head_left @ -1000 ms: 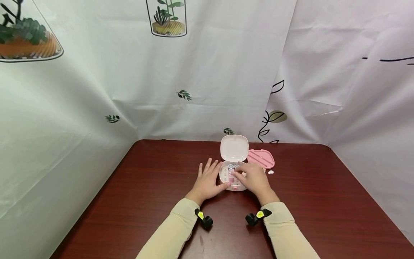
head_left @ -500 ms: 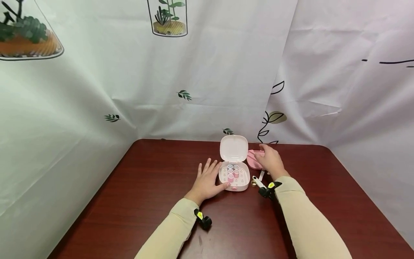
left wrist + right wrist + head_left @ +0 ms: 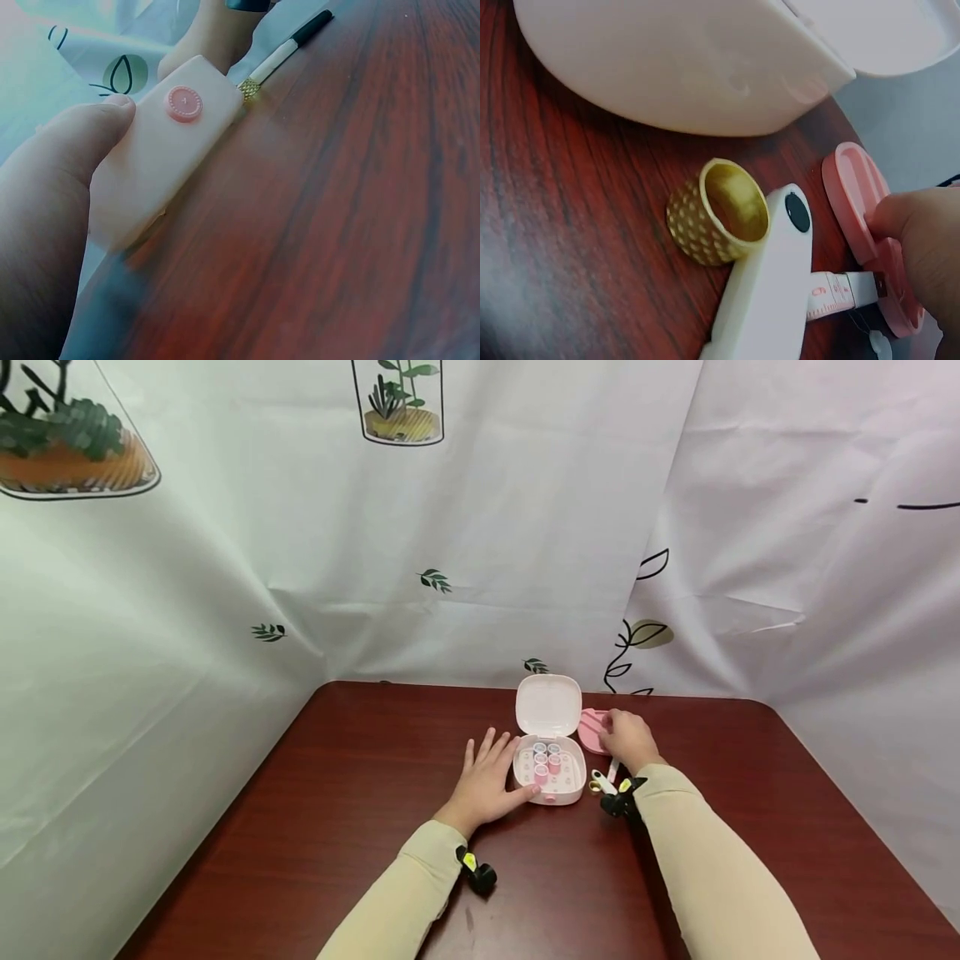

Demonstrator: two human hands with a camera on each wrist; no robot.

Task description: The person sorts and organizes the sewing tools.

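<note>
An open pink-white sewing box [image 3: 572, 787] stands near the table's far side, its lid [image 3: 548, 705] tipped back. Inside, several thread spools [image 3: 541, 773] stand upright among small pegs. My left hand [image 3: 486, 783] lies at the box's left side with fingers spread. Its thumb [image 3: 105, 124] touches the front wall near the round pink button [image 3: 184, 104]. Right of the box, my right hand [image 3: 628, 740] holds a pink compartment tray [image 3: 859, 187]. In the right wrist view the thumb presses inside it; the other fingers are hidden.
Between box and right wrist lie a gold dimpled thimble [image 3: 716, 217] and a white tool [image 3: 769, 292] with a black dot. A short measuring tape [image 3: 831, 295] and a small pale piece with a thin wire loop [image 3: 880, 345] lie by the tray. Patterned cloth [image 3: 480, 527] hangs behind the table.
My right hand has left the spools in the box, moved right to the pink tray and closed its fingers there. The thimble and white tool have come into sight. My left hand stays put.
</note>
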